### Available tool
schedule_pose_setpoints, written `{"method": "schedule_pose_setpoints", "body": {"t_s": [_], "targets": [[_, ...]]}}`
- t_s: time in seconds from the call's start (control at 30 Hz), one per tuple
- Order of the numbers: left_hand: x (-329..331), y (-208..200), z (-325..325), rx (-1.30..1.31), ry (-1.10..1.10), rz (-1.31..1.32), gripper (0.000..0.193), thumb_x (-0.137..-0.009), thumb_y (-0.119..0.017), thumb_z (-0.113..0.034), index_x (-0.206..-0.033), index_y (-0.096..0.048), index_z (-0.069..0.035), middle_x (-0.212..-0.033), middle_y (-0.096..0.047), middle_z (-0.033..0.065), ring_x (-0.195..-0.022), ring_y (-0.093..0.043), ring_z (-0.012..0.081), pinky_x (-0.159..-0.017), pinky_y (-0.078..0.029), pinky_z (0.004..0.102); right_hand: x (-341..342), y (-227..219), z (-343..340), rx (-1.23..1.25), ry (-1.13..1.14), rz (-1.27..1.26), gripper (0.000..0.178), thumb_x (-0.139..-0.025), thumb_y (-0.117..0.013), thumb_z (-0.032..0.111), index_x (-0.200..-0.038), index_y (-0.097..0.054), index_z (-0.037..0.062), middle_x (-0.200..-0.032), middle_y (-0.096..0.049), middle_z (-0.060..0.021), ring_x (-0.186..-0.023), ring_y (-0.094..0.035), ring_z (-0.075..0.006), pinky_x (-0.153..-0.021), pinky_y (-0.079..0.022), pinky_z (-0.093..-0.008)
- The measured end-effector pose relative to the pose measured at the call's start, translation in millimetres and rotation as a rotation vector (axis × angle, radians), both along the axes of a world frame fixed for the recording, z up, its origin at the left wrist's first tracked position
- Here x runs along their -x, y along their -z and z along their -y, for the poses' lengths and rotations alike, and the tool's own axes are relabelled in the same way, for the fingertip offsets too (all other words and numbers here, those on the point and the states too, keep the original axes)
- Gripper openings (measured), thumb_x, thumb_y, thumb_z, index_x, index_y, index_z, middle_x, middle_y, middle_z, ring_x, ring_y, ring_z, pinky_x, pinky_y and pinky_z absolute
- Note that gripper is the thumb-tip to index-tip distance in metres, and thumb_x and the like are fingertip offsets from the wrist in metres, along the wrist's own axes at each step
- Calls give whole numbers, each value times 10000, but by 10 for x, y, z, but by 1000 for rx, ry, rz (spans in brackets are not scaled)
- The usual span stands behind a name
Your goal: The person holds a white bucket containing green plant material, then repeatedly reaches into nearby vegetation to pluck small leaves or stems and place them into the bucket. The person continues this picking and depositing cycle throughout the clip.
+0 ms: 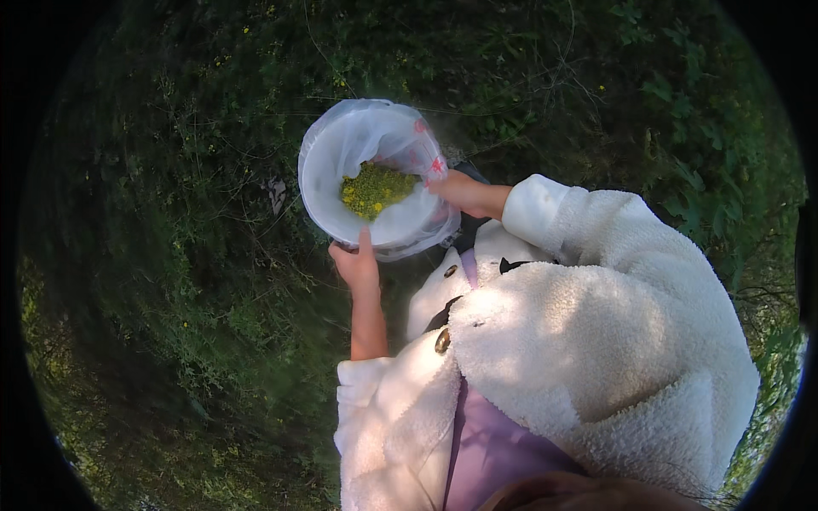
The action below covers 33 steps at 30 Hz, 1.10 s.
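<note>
Outdoors here, all dark green brush and weeds underfoot, a few tiny yellow blooms dotted through it, sun hitting only the person's fluffy white coat with a lilac top under it.

Starting at the fingers: the left hand sits at the bowl's 6 o'clock edge, thumb laid up over the rim and pointing to 12, the other fingers tucked below where I can't see them, so it's clamped on the rim from underneath. The right hand is at the bowl's 3 o'clock side, fingers closed over the rim and the bag's edge there; the fingertips themselves are hidden by the plastic, so exactly how they pinch I can't tell.

The bowl is round, so no real long axis, lined with a thin clear plastic bag with a bit of red print near the right hand. It's held up off the ground, out in front of the chest. The heap of yellow-green flower bits lies in the middle, up at 12 o'clock from the left thumb and over at 9 o'clock from the right hand. The right hand looks a touch nearer to the heap.

Count: two hands, one bowl, one bag, one heap. A pale scrap sits in the weeds just left of the bowl, can't tell what it is.
</note>
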State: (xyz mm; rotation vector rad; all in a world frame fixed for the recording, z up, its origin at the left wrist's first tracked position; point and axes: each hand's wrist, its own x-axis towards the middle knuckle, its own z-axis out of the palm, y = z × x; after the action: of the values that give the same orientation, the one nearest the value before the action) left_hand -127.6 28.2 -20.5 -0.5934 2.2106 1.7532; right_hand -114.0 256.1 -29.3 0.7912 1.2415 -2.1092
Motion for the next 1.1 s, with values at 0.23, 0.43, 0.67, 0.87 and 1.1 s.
{"method": "schedule_pose_setpoints", "body": {"t_s": [0.23, 0.43, 0.67, 0.87, 1.1], "targets": [[627, -153, -388, -27, 94, 237, 602, -820, -598, -327, -1195, -336, 64, -1062, -516, 161, -940, -548, 214, -787, -466, 319, 546, 215, -394, -290, -20, -139, 292, -828, -479, 125, -1099, -477, 18, -975, -541, -91, -876, -554, -186, -710, -491, -313], [1339, -252, -912, -194, 16, 327, 375, -796, -505, -114, -1104, -372, 54, -999, -524, 170, -852, -591, 273, -644, -542, 360, 1013, 233, -934, 34, -65, -144, 434, -830, -529, 182, -1209, -419, 2, -1117, -526, -94, -954, -536, -179, -845, -428, -310], [1652, -123, -1314, 30, 52, 333, 331, -768, -415, -33, -1081, -350, 53, -994, -507, 194, -756, -611, 293, -537, -555, 358, 1879, -453, -1869, -1272, -537, -471, 380, -766, -616, 323, -878, -543, -32, -854, -587, -177, -714, -583, -263, -674, -470, -338], [1549, 77, -1449, 182, 126, 249, 310, -729, -514, -69, -974, -408, 88, -877, -551, 227, -741, -601, 314, -611, -492, 371, 2179, -80, -1098, -928, -1160, -1269, 322, -726, -583, 118, -1026, -531, 14, -1000, -552, -150, -950, -535, -314, -815, -445, -375], [1485, 152, -1381, 185, 96, 227, 270, -729, -497, -59, -945, -412, 80, -873, -547, 228, -748, -595, 325, -636, -486, 385, 2166, 655, -932, -1331, -1369, -1018, 588, -682, -608, 119, -1228, -403, 39, -1128, -499, -134, -1051, -500, -257, -808, -452, -359]]}}
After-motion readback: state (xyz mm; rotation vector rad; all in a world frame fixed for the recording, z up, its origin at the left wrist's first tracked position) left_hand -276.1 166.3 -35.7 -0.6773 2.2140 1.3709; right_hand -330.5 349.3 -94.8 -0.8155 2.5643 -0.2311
